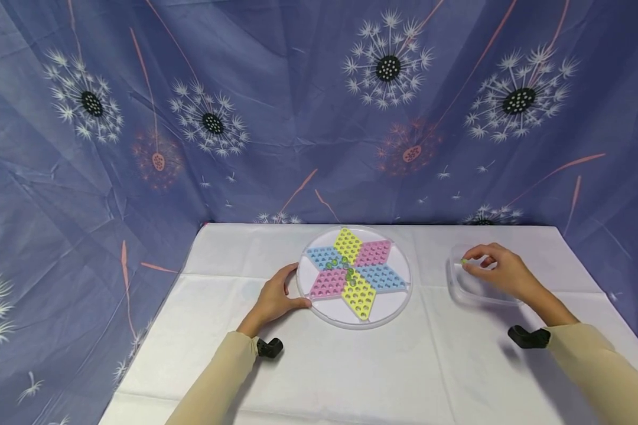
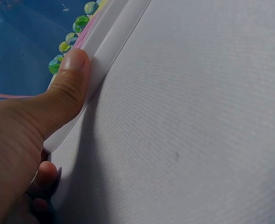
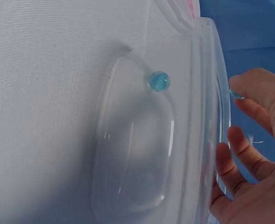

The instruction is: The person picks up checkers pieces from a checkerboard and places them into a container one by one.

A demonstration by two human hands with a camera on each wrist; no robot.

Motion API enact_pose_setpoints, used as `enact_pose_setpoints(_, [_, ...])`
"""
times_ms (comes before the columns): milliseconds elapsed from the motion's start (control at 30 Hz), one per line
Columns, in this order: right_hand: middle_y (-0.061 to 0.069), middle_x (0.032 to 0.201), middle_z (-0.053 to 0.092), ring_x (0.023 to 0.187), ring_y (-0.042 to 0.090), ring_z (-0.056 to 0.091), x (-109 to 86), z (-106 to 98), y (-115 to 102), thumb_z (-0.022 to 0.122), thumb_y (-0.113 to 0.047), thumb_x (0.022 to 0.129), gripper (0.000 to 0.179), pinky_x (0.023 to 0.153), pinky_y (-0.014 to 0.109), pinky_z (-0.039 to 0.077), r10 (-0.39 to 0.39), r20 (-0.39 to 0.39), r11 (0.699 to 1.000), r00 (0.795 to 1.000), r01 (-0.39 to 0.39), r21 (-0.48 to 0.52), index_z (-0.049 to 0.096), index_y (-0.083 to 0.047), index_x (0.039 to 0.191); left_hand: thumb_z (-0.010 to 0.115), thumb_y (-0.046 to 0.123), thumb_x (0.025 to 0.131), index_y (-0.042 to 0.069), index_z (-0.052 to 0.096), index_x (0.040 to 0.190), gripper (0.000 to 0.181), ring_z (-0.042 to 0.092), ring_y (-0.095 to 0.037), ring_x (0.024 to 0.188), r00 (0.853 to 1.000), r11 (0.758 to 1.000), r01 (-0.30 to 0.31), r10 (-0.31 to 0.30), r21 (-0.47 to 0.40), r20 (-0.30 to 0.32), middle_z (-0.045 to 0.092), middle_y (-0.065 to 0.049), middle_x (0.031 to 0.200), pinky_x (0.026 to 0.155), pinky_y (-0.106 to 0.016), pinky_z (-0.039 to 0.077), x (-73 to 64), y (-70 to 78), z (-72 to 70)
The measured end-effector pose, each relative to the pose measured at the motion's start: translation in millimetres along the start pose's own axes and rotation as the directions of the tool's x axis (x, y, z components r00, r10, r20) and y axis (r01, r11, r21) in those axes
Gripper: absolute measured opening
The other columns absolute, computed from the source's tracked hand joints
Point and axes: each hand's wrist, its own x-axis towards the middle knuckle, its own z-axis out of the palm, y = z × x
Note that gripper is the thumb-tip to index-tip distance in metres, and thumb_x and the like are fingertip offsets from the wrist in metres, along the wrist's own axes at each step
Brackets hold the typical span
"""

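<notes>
A round white Chinese checkers board, with a star of yellow, pink and blue points, lies on the table. Several glass marbles sit around its middle. At its left edge my left hand holds the rim; in the left wrist view the thumb lies along the rim, and the other fingers are partly hidden. Over a clear plastic box to the right, my right hand pinches a greenish marble between thumb and forefinger. The right wrist view shows one light-blue marble at the box.
A white cloth covers the table. Behind and to the left hangs a blue curtain with dandelion prints, close to the table's back edge. Each wrist carries a small black device, one on the left and another on the right.
</notes>
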Motion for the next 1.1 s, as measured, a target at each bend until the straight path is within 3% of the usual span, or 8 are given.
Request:
enact_pose_setpoints(133, [0.016, 0.115, 0.062, 0.095, 0.03, 0.058, 3.2, 4.0, -0.6, 0.074, -0.031, 0.097, 0.023, 0.071, 0.039, 0.048, 0.015, 0.056, 1.0, 0.998, -0.015, -0.003, 0.073, -0.014, 0.112, 0.097, 0.034, 0.07, 0.011, 0.044, 0.156, 0.104, 0.043, -0.015, 0.071, 1.0, 1.0, -0.007, 0.007, -0.003, 0.001, 0.052, -0.005, 0.084, 0.066, -0.03, 0.037, -1.1, 0.6, -0.6])
enact_pose_setpoints(367, [0.017, 0.114, 0.063, 0.094, 0.028, 0.059, 6.0, 8.0, 0.8, 0.073, -0.031, 0.097, 0.024, 0.07, 0.038, 0.048, 0.034, 0.085, 0.999, 0.996, -0.031, -0.036, 0.073, -0.012, 0.111, 0.097, 0.035, 0.069, 0.01, 0.043, 0.155, 0.104, 0.043, -0.014, 0.07, 1.0, 1.0, -0.012, 0.012, 0.001, 0.001, 0.052, -0.006, 0.084, 0.066, -0.03, 0.038, -1.4, 0.6, 0.0])
enact_pose_setpoints(800, [0.017, 0.114, 0.062, 0.092, 0.028, 0.059, 4.9, 9.3, 4.5, 0.074, -0.029, 0.096, 0.022, 0.069, 0.039, 0.048, 0.031, 0.082, 0.999, 0.996, -0.029, -0.031, 0.074, -0.012, 0.11, 0.097, 0.034, 0.069, 0.01, 0.044, 0.155, 0.105, 0.043, -0.015, 0.071, 1.0, 1.0, -0.017, 0.017, -0.001, -0.001, 0.053, -0.008, 0.086, 0.066, -0.03, 0.037, -1.1, 2.1, -1.0])
enact_pose_setpoints(1100, [0.022, 0.115, 0.062, 0.091, 0.029, 0.06, 5.4, 9.8, 6.5, 0.075, -0.031, 0.095, 0.042, 0.07, 0.039, 0.048, 0.014, 0.055, 1.0, 0.998, -0.013, -0.015, 0.065, -0.008, 0.129, 0.097, 0.034, 0.07, 0.01, 0.044, 0.155, 0.104, 0.042, -0.014, 0.07, 1.0, 1.0, -0.015, 0.015, -0.004, -0.002, 0.053, -0.008, 0.085, 0.065, -0.03, 0.037, -0.7, 1.1, 0.2])
